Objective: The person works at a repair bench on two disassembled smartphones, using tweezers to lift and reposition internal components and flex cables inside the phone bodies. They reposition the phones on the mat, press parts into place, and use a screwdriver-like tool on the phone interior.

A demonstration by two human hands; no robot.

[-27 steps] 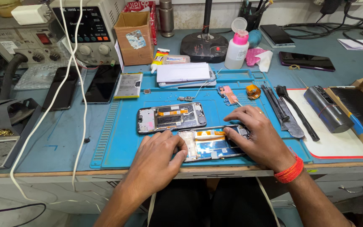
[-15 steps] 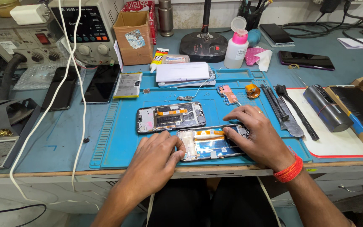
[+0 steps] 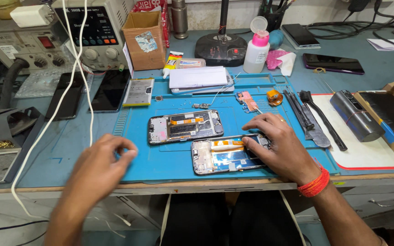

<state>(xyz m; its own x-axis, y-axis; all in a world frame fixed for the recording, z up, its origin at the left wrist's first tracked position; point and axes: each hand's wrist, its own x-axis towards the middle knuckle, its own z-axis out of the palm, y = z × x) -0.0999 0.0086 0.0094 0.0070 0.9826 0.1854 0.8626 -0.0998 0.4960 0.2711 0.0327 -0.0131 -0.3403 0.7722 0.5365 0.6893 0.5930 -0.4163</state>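
Head view: an opened phone (image 3: 226, 156) is seen lying flat near the front edge of a blue mat (image 3: 169, 157), directly under the right hand (image 3: 281, 148). That hand is laid over the phone's right end, fingers curled and pressed down on its frame, thumb touching the upper edge; the phone is pinned rather than lifted. A second opened phone (image 3: 185, 126) is set just behind the first, close but apart from it, untouched by either hand. The left hand (image 3: 99, 171) is held well to the left of both phones, over the mat's front left corner, fingers bent inward and thumb drawn close to the fingertips in a narrow pinch. Whether something small is held there cannot be told, since the hand is blurred. A red band (image 3: 314, 184) is worn on the right wrist. Tweezers and pry tools (image 3: 308, 119) are laid just right of the right hand, on the mat's edge. The right end of the near phone is hidden by the right hand's fingers. The surface (image 3: 60, 150) is cut off at the left and right frame edges.
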